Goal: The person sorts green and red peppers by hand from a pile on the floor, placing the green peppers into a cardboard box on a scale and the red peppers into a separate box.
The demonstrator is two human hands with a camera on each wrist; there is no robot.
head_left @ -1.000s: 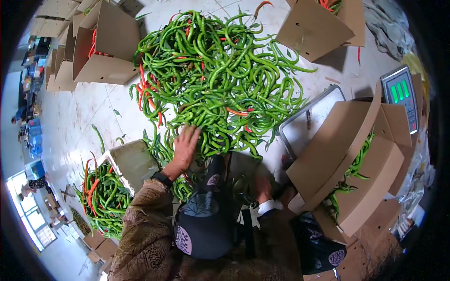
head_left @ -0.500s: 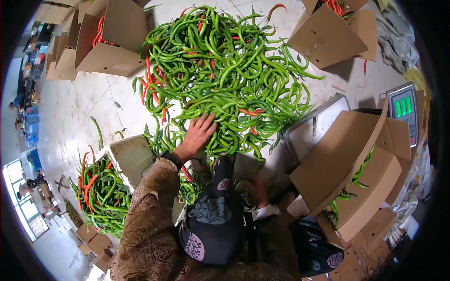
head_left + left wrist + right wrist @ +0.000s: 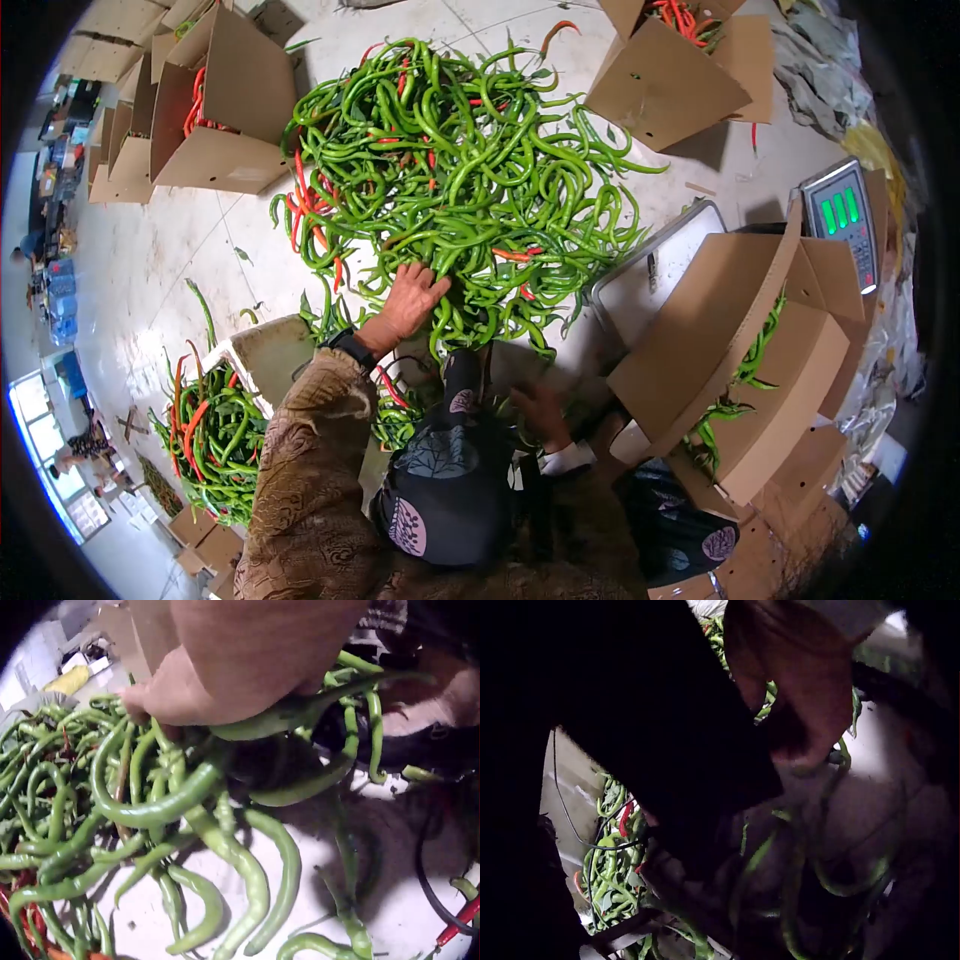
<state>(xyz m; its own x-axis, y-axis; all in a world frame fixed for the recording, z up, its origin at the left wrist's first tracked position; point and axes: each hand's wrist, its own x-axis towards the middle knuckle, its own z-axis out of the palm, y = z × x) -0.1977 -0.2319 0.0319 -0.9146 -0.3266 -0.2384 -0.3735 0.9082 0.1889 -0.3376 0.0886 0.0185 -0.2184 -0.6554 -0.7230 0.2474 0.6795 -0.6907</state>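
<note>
Long green chili peppers (image 3: 470, 150) lie in a large heap on the pale floor, with a few red ones among them. My left hand (image 3: 408, 300) is at the near edge of the heap, its fingers curled round green peppers. Up close in the left wrist view, a green pepper (image 3: 259, 724) lies right under the palm, and curved ones spread below. My right hand (image 3: 540, 415) hangs low in shadow beside the knee. In the dark right wrist view its fingers are bent, with green peppers (image 3: 757, 862) below; I cannot tell if it holds any.
A foam box (image 3: 275, 360) stands at the left beside another pile of peppers (image 3: 215, 440). Cardboard boxes (image 3: 225, 100) with red peppers stand at the back left and back right (image 3: 665, 85). At the right, an open carton (image 3: 790, 400) sits by a scale display (image 3: 842, 220).
My left hand's fingers, spread flat on the heap before, have curled in on the peppers. The right hand has shifted slightly up in the shadow. The head view has moved a little.
</note>
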